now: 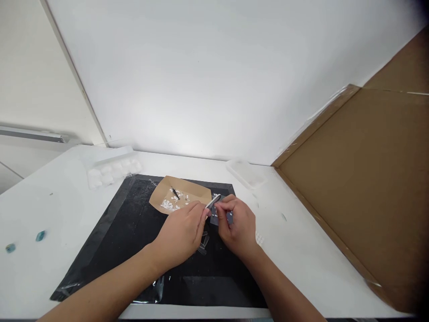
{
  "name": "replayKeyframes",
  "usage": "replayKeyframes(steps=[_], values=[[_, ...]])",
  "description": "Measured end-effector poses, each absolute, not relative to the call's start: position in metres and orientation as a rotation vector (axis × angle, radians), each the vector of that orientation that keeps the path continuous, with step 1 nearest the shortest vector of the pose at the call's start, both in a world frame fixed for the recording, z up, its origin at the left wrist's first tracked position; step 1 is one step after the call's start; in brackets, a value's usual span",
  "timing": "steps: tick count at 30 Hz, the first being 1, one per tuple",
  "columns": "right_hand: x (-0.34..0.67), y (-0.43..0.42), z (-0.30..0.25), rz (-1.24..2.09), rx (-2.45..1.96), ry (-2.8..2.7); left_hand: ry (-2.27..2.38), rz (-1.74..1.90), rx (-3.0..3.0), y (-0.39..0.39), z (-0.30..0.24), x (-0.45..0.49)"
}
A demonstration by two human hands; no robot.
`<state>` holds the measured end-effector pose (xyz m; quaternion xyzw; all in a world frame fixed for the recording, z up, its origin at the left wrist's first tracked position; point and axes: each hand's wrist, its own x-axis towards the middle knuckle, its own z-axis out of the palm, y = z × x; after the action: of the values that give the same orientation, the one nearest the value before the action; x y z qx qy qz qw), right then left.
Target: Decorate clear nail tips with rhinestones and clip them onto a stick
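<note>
My left hand [184, 228] is closed, pinching the near end of a slim strip with a grey face and a pale edge, which looks like a nail file [213, 202]. The strip slants up and away to the right. My right hand [236, 223] is closed in a pinch beside it, fingertips close to its far part; anything between them is too small to make out. Just beyond my left hand sits a brown paper tray [197, 190] with many small white pieces and a dark sprig-like thing [174, 193]. Clear slender pieces [203, 245] lie below the hands.
A black mat [127, 241] covers the middle of the white table [30, 205]. At the back stand a white compartment tray [114, 172] and a shallow clear tray [246, 174]. Two teal pieces [40, 235] lie at left. A cardboard panel [362, 179] borders the right side.
</note>
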<state>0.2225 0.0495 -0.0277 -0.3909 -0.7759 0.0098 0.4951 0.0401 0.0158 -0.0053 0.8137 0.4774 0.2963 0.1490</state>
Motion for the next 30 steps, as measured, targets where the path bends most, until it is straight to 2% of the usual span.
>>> replayKeyframes(steps=[7, 12, 17, 24, 30], values=[[0.224, 0.047, -0.026, -0.020, -0.867, -1.991, 1.389, 0.844, 2.371, 0.017, -0.006, 0.038], [0.227, 0.051, -0.026, -0.034, -1.000, -1.867, 1.362, 0.867, 2.367, 0.017, -0.006, 0.038], [0.229, 0.053, -0.028, 0.133, -0.891, -1.925, 1.365, 0.899, 2.357, 0.017, -0.006, 0.039], [0.243, 0.067, -0.034, 0.386, -1.192, -1.817, 1.446, 0.978, 2.296, 0.022, -0.005, 0.034], [0.248, 0.071, -0.036, 0.521, -1.190, -1.915, 1.487, 0.975, 2.296, 0.024, -0.007, 0.035]])
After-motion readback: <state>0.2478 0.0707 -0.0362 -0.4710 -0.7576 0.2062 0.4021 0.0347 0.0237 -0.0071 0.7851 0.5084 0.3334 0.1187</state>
